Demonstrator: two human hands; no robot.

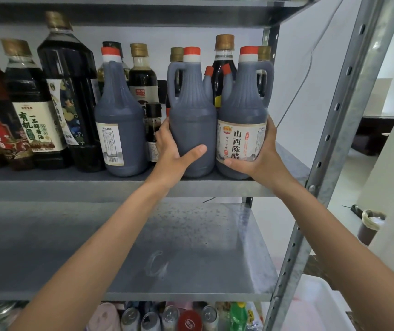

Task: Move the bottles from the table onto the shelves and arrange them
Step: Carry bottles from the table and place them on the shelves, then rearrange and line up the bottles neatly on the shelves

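Your left hand (175,151) grips the middle jug (192,120) low on its body: the thumb (194,150) lies across the front, and the fingers curl round its left side, their tips hidden behind it. Your right hand (261,154) clamps the right jug (240,108) the same way, with the thumb pressed under the label and the fingers wrapped round its right side.

Both jugs stand upright near the front edge of the shelf (71,187), side by side and touching. Each is grey plastic with a handle and a red cap, and holds dark liquid. The right jug's label reads 山西陈醋. The middle jug shows no label on this side.

A left jug (119,130) of the same kind stands just beside your left hand, turned to show its back label with small print and a barcode. Between it and the middle jug stands a small bottle (153,125) with a black cap. Further left, a soy bottle (32,111) reads 有机 一品鲜酱油. More dark, gold-capped bottles fill the back row.

Under the lower shelf (191,247) are cans (170,316).
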